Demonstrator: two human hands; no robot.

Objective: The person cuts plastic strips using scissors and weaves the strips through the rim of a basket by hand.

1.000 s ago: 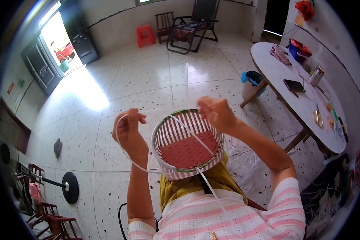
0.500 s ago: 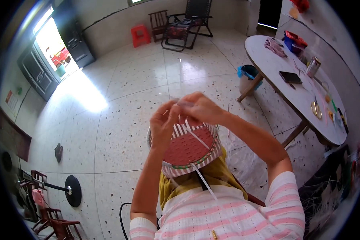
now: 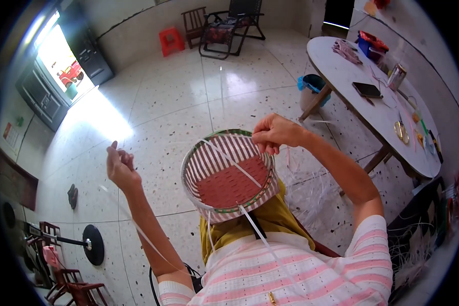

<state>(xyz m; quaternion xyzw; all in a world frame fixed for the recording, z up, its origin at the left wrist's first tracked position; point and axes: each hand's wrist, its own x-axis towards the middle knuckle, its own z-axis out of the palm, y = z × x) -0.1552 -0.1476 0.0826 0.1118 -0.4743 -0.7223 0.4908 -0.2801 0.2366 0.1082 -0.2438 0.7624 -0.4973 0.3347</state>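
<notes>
A round woven basket (image 3: 229, 186) with a red base and red-and-white striped sides sits tilted on the lap. Along its rim runs a green and white edging. One white plastic strip (image 3: 234, 164) crosses the basket's opening, and another strip (image 3: 262, 229) hangs from the near rim over the shirt. My right hand (image 3: 278, 133) is pinched closed at the far right rim; what its fingers hold is hidden. Away to the left, my left hand (image 3: 122, 166) is raised with its fingers bent and apart. A loose, blurred white strip (image 3: 148, 237) curves beside the left forearm.
On the right, an oval table (image 3: 336, 69) bears a phone (image 3: 367, 90), a can (image 3: 397, 77) and scissors (image 3: 401, 132). A lined bin (image 3: 311, 97) stands beside it. White strip scraps (image 3: 311, 199) lie on the floor. A round black stand base (image 3: 93, 245) is at left.
My hands were together above the basket; they have parted. The left has swung out left, the right has moved slightly right. The loose strip now shows beside the left forearm.
</notes>
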